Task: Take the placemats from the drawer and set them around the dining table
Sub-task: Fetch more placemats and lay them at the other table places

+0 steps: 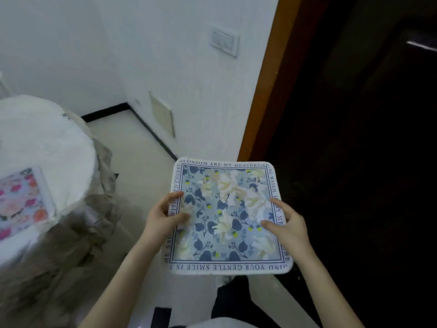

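I hold a square blue floral placemat (227, 216) flat in front of me, above the floor. It has a white border with printed lettering. My left hand (165, 215) grips its left edge, thumb on top. My right hand (287, 223) grips its right edge the same way. At the left stands the round dining table (47, 138) under a fluffy white cover. A pink floral placemat (21, 202) lies on the table near its front edge, partly cut off by the frame.
A white wall (189, 79) with a light switch (224, 42) rises straight ahead. A brown door frame (267, 91) borders a dark doorway on the right. Grey cloth hangs below the table's edge. Pale floor lies between table and wall.
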`<state>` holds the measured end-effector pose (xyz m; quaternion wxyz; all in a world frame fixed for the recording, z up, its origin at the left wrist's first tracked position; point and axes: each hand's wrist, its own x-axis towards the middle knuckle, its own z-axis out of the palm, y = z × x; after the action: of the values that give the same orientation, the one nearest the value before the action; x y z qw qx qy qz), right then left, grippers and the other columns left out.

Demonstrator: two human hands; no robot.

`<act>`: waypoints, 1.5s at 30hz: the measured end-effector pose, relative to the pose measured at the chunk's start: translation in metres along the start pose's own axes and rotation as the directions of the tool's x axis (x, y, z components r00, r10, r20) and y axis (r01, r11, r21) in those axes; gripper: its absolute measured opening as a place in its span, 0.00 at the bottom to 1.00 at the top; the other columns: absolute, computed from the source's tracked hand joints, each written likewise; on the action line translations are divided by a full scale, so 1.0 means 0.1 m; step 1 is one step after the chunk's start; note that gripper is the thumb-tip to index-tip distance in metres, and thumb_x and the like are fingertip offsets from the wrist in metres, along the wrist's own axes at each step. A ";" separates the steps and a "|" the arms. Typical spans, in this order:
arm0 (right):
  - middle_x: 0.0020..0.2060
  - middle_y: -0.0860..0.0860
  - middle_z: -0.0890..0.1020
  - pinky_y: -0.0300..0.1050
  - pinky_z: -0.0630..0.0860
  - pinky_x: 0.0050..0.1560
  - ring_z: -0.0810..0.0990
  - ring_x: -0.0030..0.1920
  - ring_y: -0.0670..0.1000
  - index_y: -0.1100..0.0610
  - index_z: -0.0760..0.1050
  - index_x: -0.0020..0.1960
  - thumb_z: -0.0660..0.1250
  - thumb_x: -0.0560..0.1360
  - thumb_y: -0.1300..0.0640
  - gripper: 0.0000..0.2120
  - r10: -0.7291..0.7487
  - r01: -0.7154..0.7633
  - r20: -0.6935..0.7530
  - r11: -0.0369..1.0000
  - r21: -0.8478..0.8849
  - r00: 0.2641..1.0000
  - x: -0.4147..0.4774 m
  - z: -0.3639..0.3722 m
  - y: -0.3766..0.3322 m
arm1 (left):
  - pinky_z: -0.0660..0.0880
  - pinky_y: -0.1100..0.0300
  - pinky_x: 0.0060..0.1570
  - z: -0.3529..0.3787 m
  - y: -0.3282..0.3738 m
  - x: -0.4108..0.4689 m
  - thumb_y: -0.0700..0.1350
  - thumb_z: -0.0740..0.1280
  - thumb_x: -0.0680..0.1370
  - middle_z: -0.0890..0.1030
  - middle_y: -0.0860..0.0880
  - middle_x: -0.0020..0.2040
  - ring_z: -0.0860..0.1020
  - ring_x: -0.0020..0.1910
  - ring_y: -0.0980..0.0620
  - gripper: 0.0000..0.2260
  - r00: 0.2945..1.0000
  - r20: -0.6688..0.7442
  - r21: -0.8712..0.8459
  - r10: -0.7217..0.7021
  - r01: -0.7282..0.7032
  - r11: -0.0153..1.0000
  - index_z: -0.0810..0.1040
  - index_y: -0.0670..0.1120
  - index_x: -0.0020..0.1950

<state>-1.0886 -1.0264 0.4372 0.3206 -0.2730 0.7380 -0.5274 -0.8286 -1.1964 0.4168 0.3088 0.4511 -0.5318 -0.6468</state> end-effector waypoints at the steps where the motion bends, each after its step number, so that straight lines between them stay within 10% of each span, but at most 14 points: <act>1: 0.50 0.45 0.85 0.39 0.82 0.46 0.84 0.48 0.42 0.52 0.75 0.66 0.76 0.68 0.70 0.30 -0.006 0.006 0.044 1.000 -0.002 0.999 0.31 0.07 -0.06 | 0.82 0.55 0.39 0.01 0.06 0.18 0.30 0.72 0.71 0.86 0.48 0.49 0.85 0.43 0.47 0.24 0.999 -0.045 0.002 0.001 -0.001 1.000 0.80 0.54 0.60; 12: 0.63 0.50 0.80 0.55 0.77 0.62 0.77 0.65 0.51 0.47 0.76 0.66 0.78 0.67 0.65 0.31 -0.119 0.152 0.447 0.988 -0.038 0.886 3.00 1.36 -1.05 | 0.82 0.50 0.46 -0.55 0.92 1.79 0.32 0.73 0.71 0.84 0.49 0.53 0.85 0.48 0.47 0.23 0.902 -0.430 -0.040 0.030 -0.052 0.998 0.79 0.52 0.61; 25: 0.52 0.42 0.81 0.26 0.75 0.39 0.79 0.44 0.29 0.54 0.74 0.69 0.76 0.68 0.69 0.31 -0.098 0.178 0.589 0.981 -0.079 0.802 4.99 3.80 -1.73 | 0.83 0.50 0.44 -2.18 1.15 3.94 0.33 0.72 0.72 0.84 0.51 0.53 0.85 0.46 0.48 0.22 0.815 -0.579 -0.029 -0.014 -0.004 1.000 0.79 0.53 0.61; 35: 0.53 0.47 0.84 0.48 0.84 0.48 0.85 0.49 0.44 0.45 0.75 0.67 0.77 0.68 0.65 0.32 -0.105 0.228 0.661 0.968 -0.103 0.743 6.42 5.42 -2.53 | 0.83 0.56 0.40 -3.29 1.62 5.47 0.34 0.73 0.72 0.84 0.54 0.53 0.85 0.46 0.52 0.23 0.750 -0.662 -0.060 -0.012 -0.037 0.998 0.79 0.54 0.62; 40: 0.50 0.43 0.84 0.35 0.81 0.40 0.84 0.45 0.39 0.48 0.75 0.66 0.76 0.68 0.68 0.30 -0.087 0.251 0.767 0.963 -0.099 0.636 7.25 6.46 -2.76 | 0.82 0.58 0.38 -3.76 1.64 6.25 0.34 0.73 0.72 0.84 0.54 0.52 0.85 0.44 0.52 0.22 0.653 -0.752 -0.132 -0.090 -0.015 0.991 0.78 0.53 0.62; 45: 0.56 0.49 0.83 0.50 0.83 0.52 0.84 0.51 0.46 0.48 0.74 0.68 0.76 0.69 0.66 0.31 -0.097 0.336 0.877 0.939 -0.077 0.471 7.89 7.58 -3.34 | 0.82 0.59 0.38 -4.29 1.99 6.82 0.32 0.72 0.72 0.84 0.56 0.50 0.85 0.44 0.53 0.22 0.491 -0.865 -0.143 -0.104 -0.044 0.989 0.78 0.52 0.61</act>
<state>-0.9995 -2.1669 0.4293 0.5399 -0.6271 0.4955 -0.2643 -0.7277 -2.0199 0.4239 0.5555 0.7009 -0.2467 -0.3731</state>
